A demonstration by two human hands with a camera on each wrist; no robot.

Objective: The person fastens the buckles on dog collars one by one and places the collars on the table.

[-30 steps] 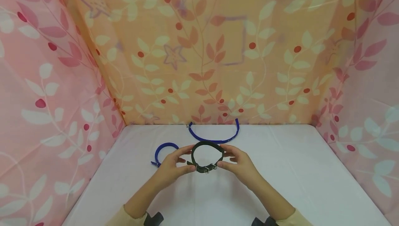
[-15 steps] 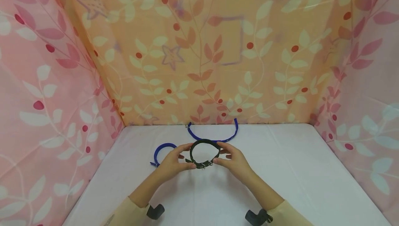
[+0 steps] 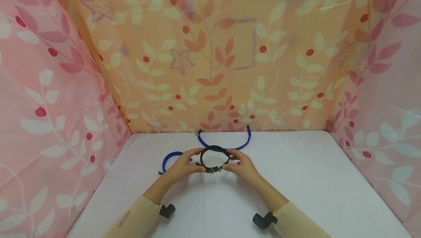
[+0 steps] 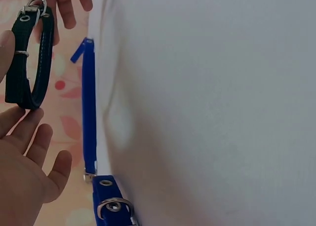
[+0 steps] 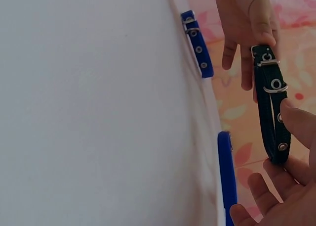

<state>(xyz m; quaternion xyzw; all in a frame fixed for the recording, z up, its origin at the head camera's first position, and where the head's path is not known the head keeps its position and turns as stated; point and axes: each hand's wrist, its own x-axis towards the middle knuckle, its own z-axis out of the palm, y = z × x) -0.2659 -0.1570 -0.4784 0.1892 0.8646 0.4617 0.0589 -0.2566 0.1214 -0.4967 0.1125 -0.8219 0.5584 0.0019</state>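
Both hands hold a dark green pet collar, buckled into a loop, up over the table in the head view. My left hand (image 3: 180, 165) pinches its left side between thumb and fingers; my right hand (image 3: 244, 165) pinches the opposite side. The collar's metal buckle and D-ring (image 3: 212, 171) face me at the bottom of the loop. Metal eyelets show along the dark collar (image 5: 266, 112) in the right wrist view. Behind the left hand lies a blue collar (image 3: 167, 157) fastened in a ring, partly hidden by that hand.
A second blue collar (image 3: 244, 145) lies unfastened in a wide curve at the table's back edge, partly hidden behind the dark one. White cloth covers the table (image 3: 296, 179). Patterned fabric walls (image 3: 279, 84) stand at the back and both sides.
Both hands have carried the dark collar slightly farther from me, and more of the sleeves shows. The grip stays on both sides. The blue collars have stayed in place.
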